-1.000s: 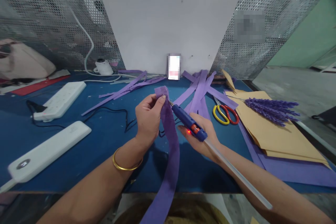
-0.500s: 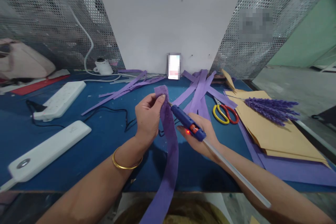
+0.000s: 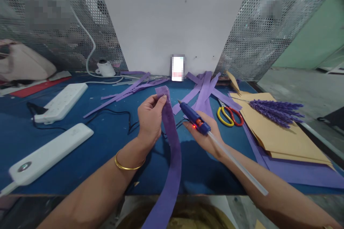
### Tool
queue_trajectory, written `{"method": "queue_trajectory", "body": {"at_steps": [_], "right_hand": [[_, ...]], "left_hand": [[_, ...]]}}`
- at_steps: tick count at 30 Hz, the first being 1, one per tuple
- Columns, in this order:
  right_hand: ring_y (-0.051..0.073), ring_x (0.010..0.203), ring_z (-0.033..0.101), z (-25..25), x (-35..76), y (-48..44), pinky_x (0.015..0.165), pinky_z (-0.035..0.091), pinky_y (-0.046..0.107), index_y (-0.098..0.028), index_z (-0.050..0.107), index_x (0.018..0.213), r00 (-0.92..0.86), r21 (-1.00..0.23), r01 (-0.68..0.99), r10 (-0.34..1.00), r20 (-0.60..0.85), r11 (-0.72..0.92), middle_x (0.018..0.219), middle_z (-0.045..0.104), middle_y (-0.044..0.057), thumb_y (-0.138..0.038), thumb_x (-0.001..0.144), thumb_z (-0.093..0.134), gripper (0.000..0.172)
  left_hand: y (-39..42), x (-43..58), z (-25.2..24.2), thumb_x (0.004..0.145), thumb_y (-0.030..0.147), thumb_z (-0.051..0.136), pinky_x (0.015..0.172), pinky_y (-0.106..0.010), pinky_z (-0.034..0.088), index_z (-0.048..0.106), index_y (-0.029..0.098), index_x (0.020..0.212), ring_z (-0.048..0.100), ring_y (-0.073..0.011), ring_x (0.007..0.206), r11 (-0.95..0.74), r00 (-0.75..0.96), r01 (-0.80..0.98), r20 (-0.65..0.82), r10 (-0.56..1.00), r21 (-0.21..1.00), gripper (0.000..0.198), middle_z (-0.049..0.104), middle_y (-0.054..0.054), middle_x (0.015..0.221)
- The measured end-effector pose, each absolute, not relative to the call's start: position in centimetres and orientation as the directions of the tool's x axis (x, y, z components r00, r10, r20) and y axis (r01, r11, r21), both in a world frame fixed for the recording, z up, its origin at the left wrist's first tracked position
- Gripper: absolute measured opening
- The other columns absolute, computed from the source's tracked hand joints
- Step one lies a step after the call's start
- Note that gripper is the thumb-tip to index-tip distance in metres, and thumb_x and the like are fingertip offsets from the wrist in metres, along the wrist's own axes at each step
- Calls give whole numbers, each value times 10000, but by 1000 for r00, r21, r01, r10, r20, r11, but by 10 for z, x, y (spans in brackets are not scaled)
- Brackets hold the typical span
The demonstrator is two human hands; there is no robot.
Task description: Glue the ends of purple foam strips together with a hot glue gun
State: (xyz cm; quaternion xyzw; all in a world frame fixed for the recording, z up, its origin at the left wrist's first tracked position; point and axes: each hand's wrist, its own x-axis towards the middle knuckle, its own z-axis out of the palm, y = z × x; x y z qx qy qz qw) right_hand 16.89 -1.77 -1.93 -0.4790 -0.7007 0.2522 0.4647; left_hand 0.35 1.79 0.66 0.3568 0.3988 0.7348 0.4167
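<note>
My left hand [image 3: 151, 116] pinches the upper end of a long purple paper strip [image 3: 172, 143] between thumb and fingers; the strip hangs down past the table's front edge. Its top end is bent over to the left. In my right hand [image 3: 206, 132] is a blue glue gun [image 3: 192, 116], with a long translucent glue stick [image 3: 239, 164] sticking out of its rear and a red light glowing on it. The nozzle points up and left, a short gap away from the strip. My right fingers are wrapped round the handle, partly hidden behind the gun.
Purple strips [image 3: 201, 93] lie at the back, near scissors [image 3: 229, 114] with yellow and red handles. Tan paper [image 3: 279, 136] bearing purple lavender sprigs [image 3: 276, 109] is at right. A power strip [image 3: 64, 100] and a white device [image 3: 51, 154] lie left. A lit phone [image 3: 177, 68] leans against a white board [image 3: 172, 25].
My right hand has drawn the glue gun slightly up and away from the strip, so the nozzle no longer touches its edge. My left hand has shifted slightly left with the strip.
</note>
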Motion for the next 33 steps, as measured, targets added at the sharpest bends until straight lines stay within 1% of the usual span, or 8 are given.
{"method": "queue_trajectory", "body": {"at_steps": [6,10,13,17,22,27,30,33], "right_hand": [[111,490,503,-9,176,-2,451,395,233,-182,609,707,-49,-998,-3,997,65,65,551,558,-21,-551,772,731,393],[81,521,533,-2,192,20,431,442,199,-175,628,770,50,-927,-367,994,-100,-75,723,648,-1,-463,670,838,370],[112,587,590,-5,203,36,498,524,229,-184,621,765,57,-888,-447,987,-147,-107,725,643,4,-297,661,811,244],[173,709,684,-15,205,44,619,575,280,-182,621,771,104,-912,-403,986,-130,-78,777,682,25,-130,565,795,275],[192,835,719,-10,201,36,731,555,300,-188,673,875,66,-955,-296,998,4,23,933,701,23,-227,553,869,379],[180,817,680,7,223,34,712,508,287,-199,683,1015,-389,-988,99,919,70,117,898,695,6,-180,645,779,382],[189,938,638,15,239,37,799,495,304,-206,686,1002,-650,-850,359,757,68,385,1030,681,30,-70,699,627,338],[192,1077,589,17,246,37,904,467,319,-217,684,998,-774,-650,464,632,33,602,1212,609,49,50,660,493,472]], "left_hand": [[20,2,8,592,299,856,589,-216,454,720,150,748,559,-89,596,-228,-359,-426,67,931,876,256,661,17,680],[19,2,7,532,287,876,512,-199,425,707,153,716,532,-79,538,-131,-306,-486,-27,952,864,283,639,28,632],[17,3,7,527,276,866,463,-192,400,698,155,689,508,-74,493,-58,-263,-496,-87,961,866,263,617,33,591],[17,2,9,535,262,855,440,-181,382,693,151,694,499,-68,477,-31,-257,-493,-112,960,869,252,608,36,582],[22,-2,10,527,226,847,435,-185,382,648,145,655,489,-71,474,60,-212,-534,-202,956,844,250,573,48,553],[28,-12,13,519,190,845,449,-186,395,606,148,633,492,-74,501,39,-246,-589,-225,943,807,269,544,61,551],[31,-16,15,525,198,847,451,-189,388,610,149,647,489,-73,508,-10,-294,-582,-199,935,813,271,545,63,565],[33,-17,16,519,193,845,457,-192,379,622,147,657,488,-72,511,-20,-319,-583,-206,925,812,266,549,61,574]]}}
